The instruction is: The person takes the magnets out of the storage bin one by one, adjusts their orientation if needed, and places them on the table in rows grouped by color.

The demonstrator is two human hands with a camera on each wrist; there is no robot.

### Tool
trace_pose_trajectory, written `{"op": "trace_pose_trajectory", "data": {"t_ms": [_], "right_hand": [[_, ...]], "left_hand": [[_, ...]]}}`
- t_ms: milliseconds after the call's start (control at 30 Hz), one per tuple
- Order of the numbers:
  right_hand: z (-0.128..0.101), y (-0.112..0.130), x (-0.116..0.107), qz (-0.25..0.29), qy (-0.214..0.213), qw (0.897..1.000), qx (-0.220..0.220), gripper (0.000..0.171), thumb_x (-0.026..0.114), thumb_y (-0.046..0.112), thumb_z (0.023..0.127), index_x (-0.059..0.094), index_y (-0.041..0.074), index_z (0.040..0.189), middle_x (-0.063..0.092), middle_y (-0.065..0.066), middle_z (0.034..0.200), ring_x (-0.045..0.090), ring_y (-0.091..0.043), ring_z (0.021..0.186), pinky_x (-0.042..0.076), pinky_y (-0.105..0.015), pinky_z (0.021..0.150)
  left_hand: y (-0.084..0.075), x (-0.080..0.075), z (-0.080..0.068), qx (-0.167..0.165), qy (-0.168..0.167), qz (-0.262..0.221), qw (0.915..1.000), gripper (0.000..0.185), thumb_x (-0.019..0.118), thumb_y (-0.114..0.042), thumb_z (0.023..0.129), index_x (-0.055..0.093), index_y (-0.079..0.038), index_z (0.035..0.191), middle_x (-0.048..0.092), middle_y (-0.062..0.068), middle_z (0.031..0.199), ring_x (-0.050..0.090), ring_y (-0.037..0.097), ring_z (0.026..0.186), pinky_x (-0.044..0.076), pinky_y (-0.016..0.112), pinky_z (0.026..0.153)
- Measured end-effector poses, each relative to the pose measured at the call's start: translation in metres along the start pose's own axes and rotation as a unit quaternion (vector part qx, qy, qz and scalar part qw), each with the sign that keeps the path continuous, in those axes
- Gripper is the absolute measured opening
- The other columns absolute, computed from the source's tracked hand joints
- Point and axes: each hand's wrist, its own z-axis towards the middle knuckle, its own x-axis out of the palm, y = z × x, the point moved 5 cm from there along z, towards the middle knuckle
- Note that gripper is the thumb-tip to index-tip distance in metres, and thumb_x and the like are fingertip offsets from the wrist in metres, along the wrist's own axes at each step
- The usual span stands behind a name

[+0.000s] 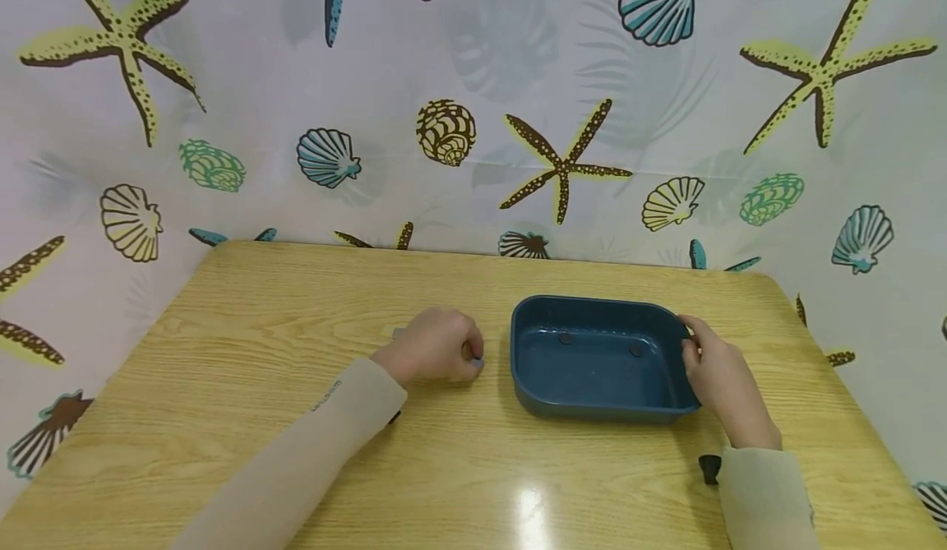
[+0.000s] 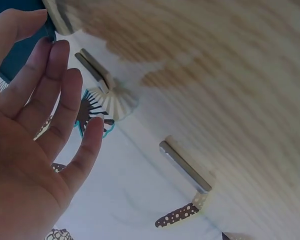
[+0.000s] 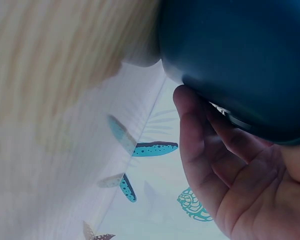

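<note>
Tray (image 1: 599,406) is showing dark teal-blue w/ two dark round spots inside. Table (image 1: 296,303) is showing light wood grain. Curtain (image 1: 473,65) is showing white w/ yellow-brown starfish & teal shells. Sleeves (image 1: 325,427) are looking beige.

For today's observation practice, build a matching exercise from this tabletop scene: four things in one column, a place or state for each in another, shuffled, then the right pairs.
Things:
1. left hand
2. right hand
3. blue tray
4. two dark dots

Places or states:
A. on the tray's floor
B. on the wooden table, between the hands
C. fingers on the tray's right rim
D. on the table left of the tray, touching small metal pieces

Pairs: 1-D, 2-C, 3-B, 4-A
</note>
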Motion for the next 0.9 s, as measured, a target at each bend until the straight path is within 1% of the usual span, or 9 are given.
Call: {"op": "trace_pose_trajectory", "data": {"t_ms": [100,267,400,500,733,900], "right_hand": [[0.000,0.000,0.000,0.000,-0.001,1.000,-0.001,0.047,0.037,0.013,0.110,0.036,0.001,0.156,0.062,-0.019,0.096,0.049,-0.019,0.059,0.041,-0.032,0.056],[0.001,0.000,0.000,0.002,-0.001,1.000,-0.005,0.047,0.037,0.013,0.111,0.036,0.001,0.156,0.062,-0.019,0.097,0.048,-0.019,0.059,0.041,-0.032,0.056],[0.001,0.000,-0.001,0.002,-0.001,1.000,-0.005,0.047,0.037,0.013,0.111,0.036,0.001,0.156,0.062,-0.019,0.097,0.048,-0.019,0.059,0.041,-0.032,0.055],[0.001,-0.001,0.000,0.002,-0.001,1.000,-0.004,0.047,0.037,0.013,0.110,0.037,0.001,0.156,0.062,-0.019,0.097,0.049,-0.019,0.059,0.041,-0.032,0.056],[0.001,-0.001,-0.001,0.000,-0.006,1.000,-0.005,0.047,0.038,0.013,0.110,0.037,0.001,0.155,0.063,-0.021,0.100,0.049,-0.019,0.059,0.041,-0.032,0.056],[0.000,-0.001,0.000,-0.002,-0.003,1.000,-0.005,0.046,0.040,0.012,0.110,0.038,0.002,0.155,0.065,-0.024,0.109,0.051,-0.019,0.061,0.042,-0.032,0.057]], "left_hand": [[0.001,0.003,0.000,-0.004,0.008,0.000,1.0000,0.004,0.080,-0.023,0.086,0.081,-0.018,0.087,0.076,-0.006,0.092,0.065,0.008,0.081,0.057,0.032,0.080],[0.002,0.005,0.000,-0.007,0.012,0.008,0.9999,0.006,0.081,-0.023,0.086,0.081,-0.018,0.089,0.076,-0.005,0.095,0.067,0.009,0.085,0.058,0.034,0.083],[0.003,0.005,0.001,-0.006,0.012,0.012,0.9998,0.007,0.083,-0.024,0.085,0.081,-0.019,0.088,0.076,-0.006,0.093,0.068,0.009,0.084,0.058,0.034,0.083],[0.003,0.003,0.000,-0.006,0.012,0.006,0.9999,0.008,0.083,-0.025,0.084,0.081,-0.018,0.089,0.076,-0.005,0.095,0.068,0.010,0.085,0.058,0.034,0.082],[-0.003,-0.008,0.003,-0.024,0.021,-0.007,0.9995,0.016,0.083,-0.023,0.085,0.081,-0.015,0.099,0.076,-0.003,0.106,0.068,0.014,0.093,0.058,0.035,0.086],[-0.011,-0.019,0.009,-0.023,0.020,0.000,0.9995,0.020,0.082,-0.025,0.086,0.081,-0.016,0.104,0.076,-0.003,0.108,0.068,0.014,0.093,0.057,0.034,0.085]]}}
